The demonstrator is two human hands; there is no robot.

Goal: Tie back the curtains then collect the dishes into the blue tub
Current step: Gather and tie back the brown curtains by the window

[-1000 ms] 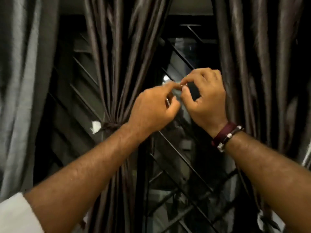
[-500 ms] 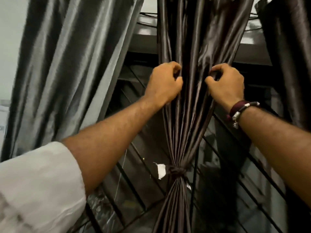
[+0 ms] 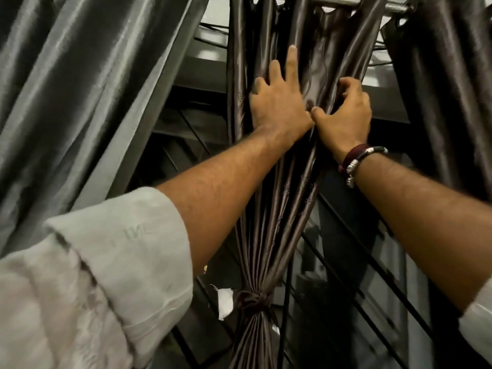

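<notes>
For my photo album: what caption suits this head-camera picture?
Left hand flat and right hand gripping the tied brown curtain above its knot.

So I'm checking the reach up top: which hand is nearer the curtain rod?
Left. The left hand presses flat on the curtain, one finger stretched up toward the rod. The right hand grips folds lower down, beside it.

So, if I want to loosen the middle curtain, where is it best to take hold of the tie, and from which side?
Probably the knot of the tie, from the front: it bulges toward the viewer, while window bars stand behind it. Both hands are higher up; the left hand is pressing and the right hand gripping the curtain.
</notes>
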